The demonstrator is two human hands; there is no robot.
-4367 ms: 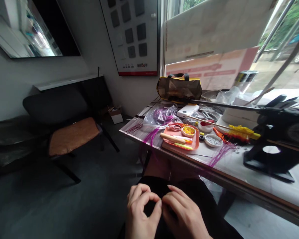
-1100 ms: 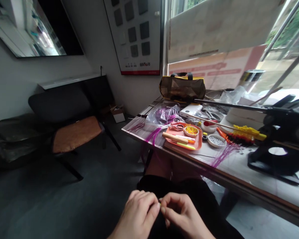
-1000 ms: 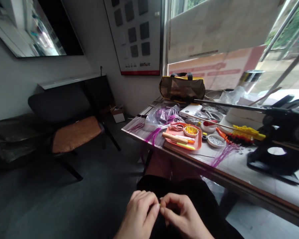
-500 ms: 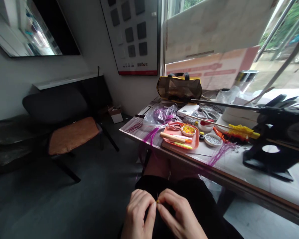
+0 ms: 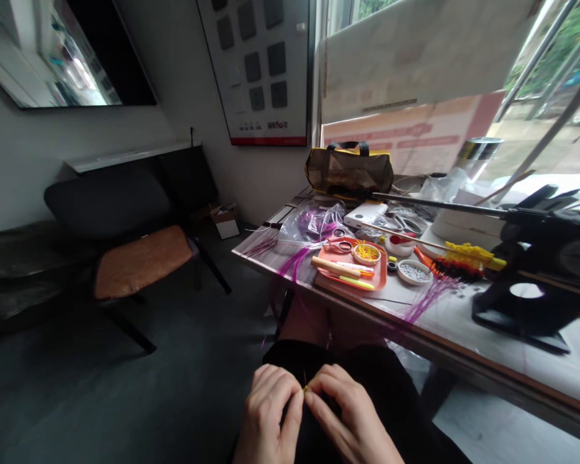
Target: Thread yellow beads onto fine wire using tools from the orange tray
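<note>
Both hands are low at the near edge of view, over a lap in dark cloth, backs turned up and fingers curled inward. Left hand [image 5: 269,412] and right hand [image 5: 350,419] meet at the fingertips and together pinch a tiny yellow item [image 5: 306,388]; a fine dark strand rises just above that pinch. What the item is cannot be told at this size.

Largest to smallest beyond the hands: a dark screen [image 5: 72,51] hangs on the far left wall. A wall poster [image 5: 261,64] with grey squares and a red bottom band carries small print that cannot be read. A pink and white banner [image 5: 406,138] in the window bears lettering, also illegible. A chair [image 5: 135,264] with an orange seat stands at left. The table [image 5: 464,322] runs along the right, well apart from the hands. On it, at the far end, sits a brown bag [image 5: 348,171] with yellow trim. A black stand [image 5: 526,303] occupies the right end. An orange tray [image 5: 352,274] near the table's near edge holds a small dish of yellow bands [image 5: 366,252], scissors [image 5: 337,245] and pen-like sticks. Purple strands [image 5: 294,261] hang over the table's left edge. A white dish of small pieces [image 5: 414,272] lies just right of the tray.
</note>
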